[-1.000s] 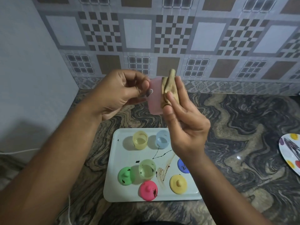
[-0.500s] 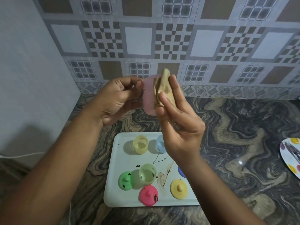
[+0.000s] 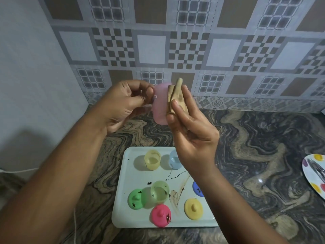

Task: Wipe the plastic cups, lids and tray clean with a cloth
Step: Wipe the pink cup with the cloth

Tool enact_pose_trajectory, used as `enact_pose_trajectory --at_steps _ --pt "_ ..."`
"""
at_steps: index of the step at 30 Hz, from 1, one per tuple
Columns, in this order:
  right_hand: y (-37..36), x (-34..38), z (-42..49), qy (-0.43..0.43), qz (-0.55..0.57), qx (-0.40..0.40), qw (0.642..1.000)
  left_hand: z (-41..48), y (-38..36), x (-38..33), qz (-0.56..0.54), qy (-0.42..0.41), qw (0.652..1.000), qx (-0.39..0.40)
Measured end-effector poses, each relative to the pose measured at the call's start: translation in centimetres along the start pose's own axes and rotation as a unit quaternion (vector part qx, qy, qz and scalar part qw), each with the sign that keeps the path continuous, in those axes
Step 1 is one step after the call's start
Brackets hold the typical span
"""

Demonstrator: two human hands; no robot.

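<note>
Pink cup (image 3: 160, 106), long axis roughly upright and mouth direction unclear, sits pinched in the left hand (image 3: 123, 104) while the right hand (image 3: 190, 134) pinches a cloth (image 3: 175, 97) against it.

A dark marbled counter (image 3: 263, 147) with tan swirls meets a tiled backsplash (image 3: 223, 53) of grey, brown and checkered squares. A plain pale wall (image 3: 26, 85) stands on the left, with a thin white cord (image 3: 17, 171) running along its foot. A white plate (image 3: 314, 175) with coloured dots is cut off by the right edge
</note>
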State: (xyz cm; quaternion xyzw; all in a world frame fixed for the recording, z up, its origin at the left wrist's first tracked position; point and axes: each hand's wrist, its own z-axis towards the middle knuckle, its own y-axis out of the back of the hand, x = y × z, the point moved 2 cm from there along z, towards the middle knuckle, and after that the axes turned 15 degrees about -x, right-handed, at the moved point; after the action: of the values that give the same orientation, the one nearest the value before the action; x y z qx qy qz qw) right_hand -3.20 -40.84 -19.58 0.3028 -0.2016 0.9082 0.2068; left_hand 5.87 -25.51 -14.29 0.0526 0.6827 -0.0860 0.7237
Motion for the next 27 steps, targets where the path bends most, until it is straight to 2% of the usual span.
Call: enact_pose_trajectory --at_steps 6,11,19,23,27 --pt "0.8 -0.2 -0.3 -0.078 0.008 -0.069 0.995 -0.3 0.2 -1.2 0.031 -0.03 0.999 -0.015" --pt "0.1 0.2 -0.2 -0.072 0.021 -0.003 0.997 -0.7 -0.1 -1.9 0.063 -0.071 0.995 -0.015" --pt "0.5 0.0 -0.3 -0.103 0.008 -0.03 0.994 -0.8 -0.4 -2.1 0.096 -0.088 0.991 -0.034" --pt "0.0 -0.3 -0.7 -0.112 0.031 -0.013 0.993 -0.9 -0.5 -2.4 0.13 -0.13 0.982 -0.034" --pt "0.2 -0.3 -1.0 -0.116 0.035 -0.044 0.992 -1.3 -0.8 -3.0 0.167 -0.159 0.973 -0.032"
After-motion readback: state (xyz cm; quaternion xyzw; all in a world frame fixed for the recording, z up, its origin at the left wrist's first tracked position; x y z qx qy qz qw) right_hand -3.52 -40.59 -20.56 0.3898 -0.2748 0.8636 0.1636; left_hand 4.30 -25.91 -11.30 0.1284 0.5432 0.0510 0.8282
